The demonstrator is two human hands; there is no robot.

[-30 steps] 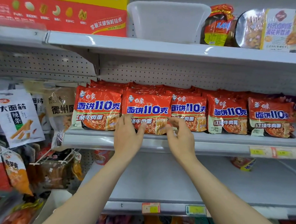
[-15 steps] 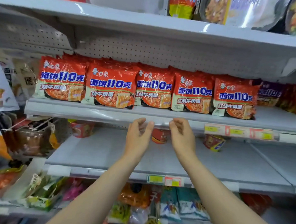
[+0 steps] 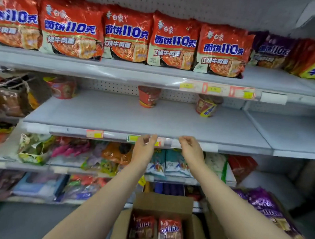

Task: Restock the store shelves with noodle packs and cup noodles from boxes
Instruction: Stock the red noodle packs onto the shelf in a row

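In the head view both hands hang empty with loosely curled fingers, the left hand [image 3: 143, 151] and right hand [image 3: 192, 152] side by side in front of the lower shelf's price rail [image 3: 170, 143]. The open cardboard box [image 3: 163, 205] sits below and between the forearms, with red noodle packs [image 3: 170, 229] standing inside. These packs look light, crinkly and slick, with a brittle noodle block, so I would grip each by its flat sides, not squeezing.
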